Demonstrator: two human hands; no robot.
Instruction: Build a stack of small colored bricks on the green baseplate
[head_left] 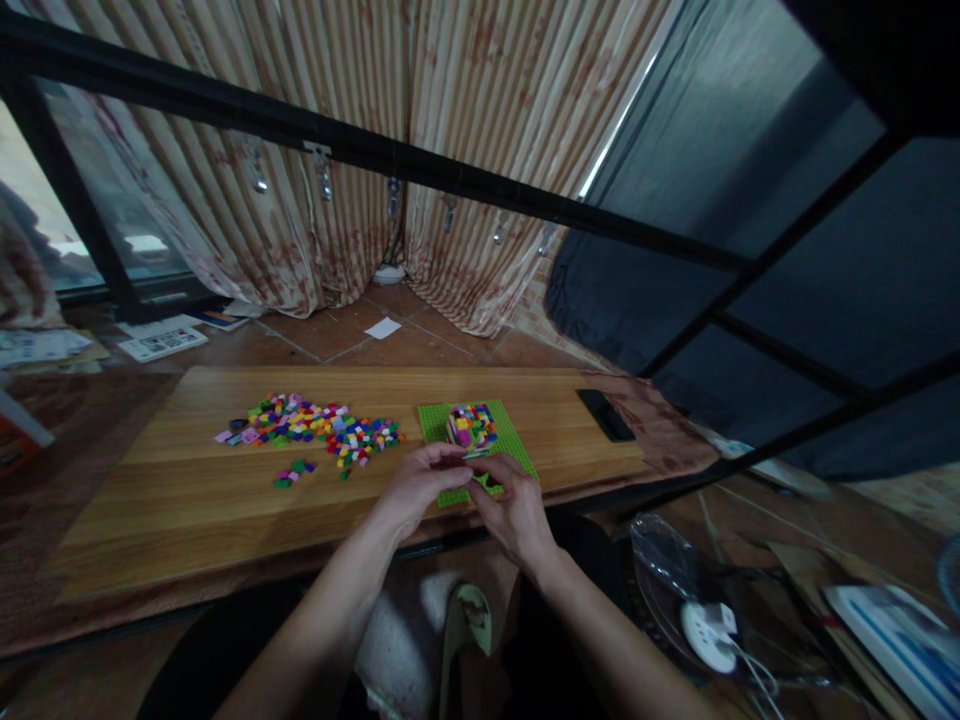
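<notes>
Over the near part of a green studded baseplate [514, 432], my left hand [421, 482] and my right hand [516, 508] meet fingertip to fingertip. Both are closed in a pinch. Whatever sits between the fingers is too small and too covered to name. Just beyond the fingertips, a multicoloured block build [474, 424] of small toy bricks stands on the baseplate. Left of the hands, a loose pile of colourful toy bricks [304, 420] spreads over the wooden table [217, 510]. A smaller cluster of bricks [295, 473] lies nearer to me.
A black phone [605, 415] lies at the table's right end. A dark metal bar [480, 185] with hanging clips crosses beyond the table, before striped curtains [330, 80]. At lower right are a white power strip [707, 636] with cables and a clear plastic bag [664, 550].
</notes>
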